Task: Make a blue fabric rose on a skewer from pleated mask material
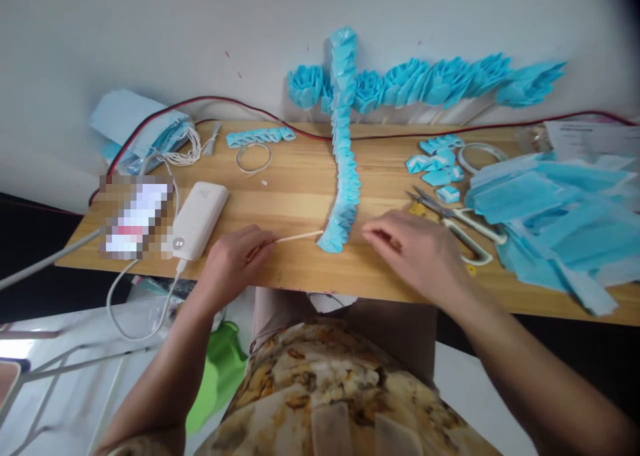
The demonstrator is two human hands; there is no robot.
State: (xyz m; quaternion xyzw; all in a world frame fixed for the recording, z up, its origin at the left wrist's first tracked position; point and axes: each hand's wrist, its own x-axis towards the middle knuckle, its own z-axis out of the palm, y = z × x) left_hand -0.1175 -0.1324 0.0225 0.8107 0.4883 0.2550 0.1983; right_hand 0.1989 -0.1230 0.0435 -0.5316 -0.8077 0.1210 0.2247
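Note:
Between the fingers of my left hand (239, 255) is a thin pale stick (301, 236), pointing right. Its far tip meets the lower end of a long chain of folded blue pieces (345, 169), which lies up the middle of the table and reaches the wall. To the right of that chain, my right hand (417, 249) is closed above the wood with fingers curled together; whether anything is in them is hidden. White-handled scissors (463, 226) lie partly open just beyond this hand, with small yellow bits beside them.
Blue flowers (407, 83) on pale stems lean along the wall. Flat blue sheets (550, 216) are piled right, near short folded strips (437, 159) and a tape roll (483, 156). A phone (137, 219), power bank (200, 219), cables and a bag (143, 126) occupy the left.

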